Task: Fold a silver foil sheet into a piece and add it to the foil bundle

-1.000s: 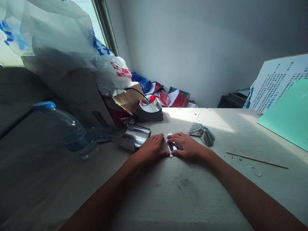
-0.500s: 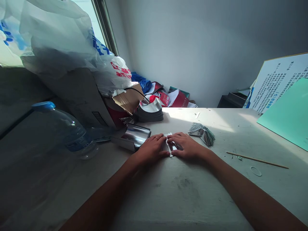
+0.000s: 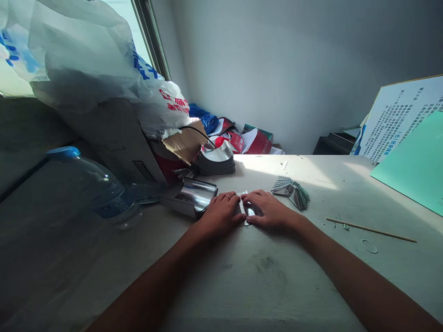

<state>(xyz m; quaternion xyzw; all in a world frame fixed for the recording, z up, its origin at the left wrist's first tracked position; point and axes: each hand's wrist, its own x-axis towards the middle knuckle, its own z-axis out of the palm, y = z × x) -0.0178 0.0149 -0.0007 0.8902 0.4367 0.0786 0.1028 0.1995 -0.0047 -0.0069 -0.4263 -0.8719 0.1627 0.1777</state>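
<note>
The person is bending over a pale, scuffed tabletop (image 3: 270, 281), with both hands working on a small folded piece of silver foil (image 3: 247, 208) lying between them. The left hand (image 3: 221, 214), wearing a ring, and the right hand (image 3: 270, 212) are facing each other, their fingers (image 3: 228, 199) lying close together and pressing on the foil from either side. A curled sheet of silver foil (image 3: 194, 196) is sitting just beside the left hand, while a fan of folded foil strips (image 3: 290, 192) with green edges is resting near the right hand. A clear water bottle (image 3: 100, 191) with a blue cap is lying further left. Above it, a white plastic bag (image 3: 79, 60) is showing blue and red Chinese characters, crumpled past reading. At the right, a notice board (image 3: 394, 120) is displaying dense Chinese text, too small to read, partly covered by a mint-green card (image 3: 411, 161).
</note>
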